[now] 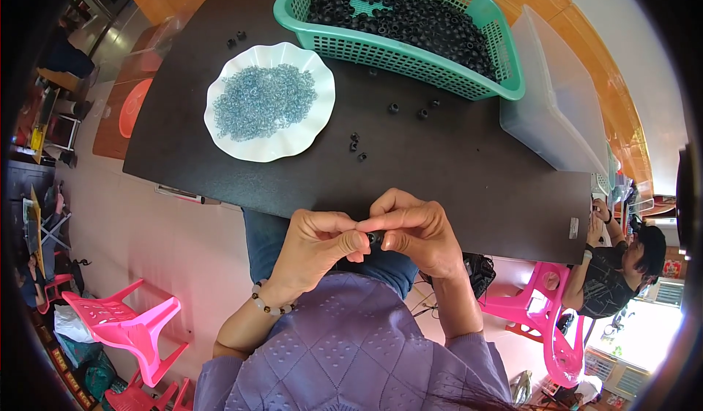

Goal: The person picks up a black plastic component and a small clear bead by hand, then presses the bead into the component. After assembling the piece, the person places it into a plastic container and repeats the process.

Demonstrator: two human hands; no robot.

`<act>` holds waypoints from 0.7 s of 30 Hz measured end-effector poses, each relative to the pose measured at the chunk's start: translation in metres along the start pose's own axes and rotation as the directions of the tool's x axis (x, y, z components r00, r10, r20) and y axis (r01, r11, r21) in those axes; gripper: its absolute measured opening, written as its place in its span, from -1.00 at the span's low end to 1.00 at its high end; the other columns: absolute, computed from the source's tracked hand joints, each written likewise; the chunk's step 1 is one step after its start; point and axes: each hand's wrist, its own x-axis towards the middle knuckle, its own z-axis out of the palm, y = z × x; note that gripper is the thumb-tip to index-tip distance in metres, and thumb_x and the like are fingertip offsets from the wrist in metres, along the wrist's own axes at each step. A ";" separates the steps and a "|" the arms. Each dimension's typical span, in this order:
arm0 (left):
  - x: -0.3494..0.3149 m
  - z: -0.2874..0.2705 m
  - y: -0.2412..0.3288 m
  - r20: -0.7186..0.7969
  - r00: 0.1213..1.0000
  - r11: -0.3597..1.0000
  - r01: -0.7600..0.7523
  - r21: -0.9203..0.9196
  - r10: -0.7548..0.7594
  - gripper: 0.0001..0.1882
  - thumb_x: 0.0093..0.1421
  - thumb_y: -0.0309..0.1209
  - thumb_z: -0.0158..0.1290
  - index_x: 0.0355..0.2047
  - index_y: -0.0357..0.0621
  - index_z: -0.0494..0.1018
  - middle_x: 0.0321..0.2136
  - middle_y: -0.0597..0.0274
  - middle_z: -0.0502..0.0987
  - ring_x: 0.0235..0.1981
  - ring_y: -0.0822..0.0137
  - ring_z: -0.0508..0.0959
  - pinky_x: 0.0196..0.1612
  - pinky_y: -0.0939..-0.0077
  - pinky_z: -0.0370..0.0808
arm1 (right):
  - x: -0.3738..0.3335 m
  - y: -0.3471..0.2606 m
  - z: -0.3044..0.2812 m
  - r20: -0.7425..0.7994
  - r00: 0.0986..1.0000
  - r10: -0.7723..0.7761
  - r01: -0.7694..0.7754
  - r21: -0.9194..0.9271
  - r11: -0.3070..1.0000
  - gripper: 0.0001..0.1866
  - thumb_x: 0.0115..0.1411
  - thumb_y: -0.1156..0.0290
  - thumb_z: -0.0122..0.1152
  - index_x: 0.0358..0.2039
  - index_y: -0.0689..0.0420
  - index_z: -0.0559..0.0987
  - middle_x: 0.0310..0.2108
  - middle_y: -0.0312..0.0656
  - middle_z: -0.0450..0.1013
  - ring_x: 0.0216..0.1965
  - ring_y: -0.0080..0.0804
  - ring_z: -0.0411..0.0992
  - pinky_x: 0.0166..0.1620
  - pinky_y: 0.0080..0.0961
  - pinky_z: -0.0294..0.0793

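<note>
Just over the near table edge, my two hands meet at the fingertips around a small black ring-shaped part (376,237). My left hand (320,245) pinches it from one side, thumb against index finger. From the other side my right hand (423,237) grips it, its index finger reaching across to the left fingertips. Anything smaller between the fingers is hidden. Beyond my hands, a white wavy-edged plate (320,129) carries a heap of tiny clear bluish rings (265,100). A green plastic basket (395,53) at the far side holds many black parts (410,26).
Several loose black parts (422,113) lie on the dark table (293,184) between basket and hands. A translucent plastic bin (553,96) stands right of the basket. Pink plastic chairs (132,319) are on the floor at both sides. Another person (615,272) sits at the right.
</note>
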 end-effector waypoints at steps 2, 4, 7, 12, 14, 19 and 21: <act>-0.001 -0.002 0.000 0.028 1.000 1.000 0.004 -0.002 -0.004 -0.82 0.11 -0.42 0.20 -0.37 -0.33 0.59 -0.53 0.18 0.57 -0.54 0.51 0.53 -0.43 0.68 0.51 | 0.000 0.001 0.000 0.005 1.000 0.001 -0.001 0.004 1.000 -0.72 0.07 0.59 0.26 -0.16 0.21 0.62 -0.30 -0.27 0.37 -0.29 -0.56 0.35 -0.20 -0.64 0.39; -0.001 -0.003 0.000 0.032 0.999 1.000 0.004 0.001 -0.004 -0.82 0.11 -0.42 0.21 -0.37 -0.32 0.59 -0.54 0.18 0.57 -0.54 0.51 0.53 -0.43 0.68 0.50 | 0.000 0.000 0.002 0.005 1.000 0.001 -0.001 0.005 1.000 -0.72 0.06 0.60 0.26 -0.16 0.20 0.62 -0.30 -0.27 0.37 -0.28 -0.56 0.35 -0.19 -0.64 0.39; -0.003 -0.001 0.003 0.027 1.000 1.000 0.009 0.019 -0.010 -0.82 0.11 -0.42 0.21 -0.37 -0.31 0.59 -0.53 0.19 0.57 -0.54 0.52 0.52 -0.43 0.69 0.49 | -0.001 -0.002 0.008 -0.073 0.997 0.025 -0.022 0.034 0.999 -0.74 0.02 0.47 0.33 -0.23 0.21 0.65 -0.38 -0.26 0.39 -0.35 -0.54 0.31 -0.27 -0.64 0.27; -0.010 0.006 0.009 0.008 1.000 0.999 0.004 0.052 -0.005 -0.82 0.10 -0.42 0.22 -0.37 -0.32 0.59 -0.52 0.18 0.56 -0.53 0.51 0.52 -0.43 0.68 0.49 | -0.005 -0.010 0.012 -0.087 0.995 0.039 -0.036 0.027 0.999 -0.76 0.02 0.50 0.33 -0.24 0.21 0.66 -0.36 -0.24 0.40 -0.35 -0.53 0.35 -0.28 -0.64 0.34; -0.013 0.008 0.010 0.004 1.000 0.999 0.004 0.039 -0.004 -0.82 0.09 -0.43 0.23 -0.36 -0.33 0.59 -0.51 0.17 0.56 -0.53 0.50 0.52 -0.43 0.67 0.49 | -0.007 -0.003 0.013 -0.093 0.996 -0.014 0.014 -0.005 1.000 -0.77 0.02 0.49 0.33 -0.25 0.21 0.66 -0.36 -0.24 0.41 -0.34 -0.53 0.36 -0.27 -0.64 0.36; -0.010 0.011 0.010 -0.013 1.000 0.998 0.008 0.067 -0.007 -0.83 0.08 -0.44 0.23 -0.37 -0.32 0.59 -0.53 0.16 0.56 -0.54 0.49 0.51 -0.44 0.66 0.49 | -0.006 0.002 0.011 -0.121 0.992 0.022 -0.011 0.086 0.996 -0.78 0.02 0.46 0.35 -0.27 0.21 0.66 -0.36 -0.23 0.42 -0.32 -0.52 0.39 -0.25 -0.62 0.38; -0.007 0.008 0.007 -0.022 0.999 0.999 0.037 0.028 -0.037 -0.83 0.09 -0.44 0.23 -0.38 -0.33 0.59 -0.53 0.16 0.57 -0.54 0.49 0.51 -0.45 0.66 0.48 | -0.005 -0.002 0.009 -0.113 0.992 0.064 -0.057 0.061 0.996 -0.76 0.02 0.44 0.35 -0.26 0.20 0.66 -0.35 -0.24 0.42 -0.34 -0.52 0.38 -0.25 -0.63 0.36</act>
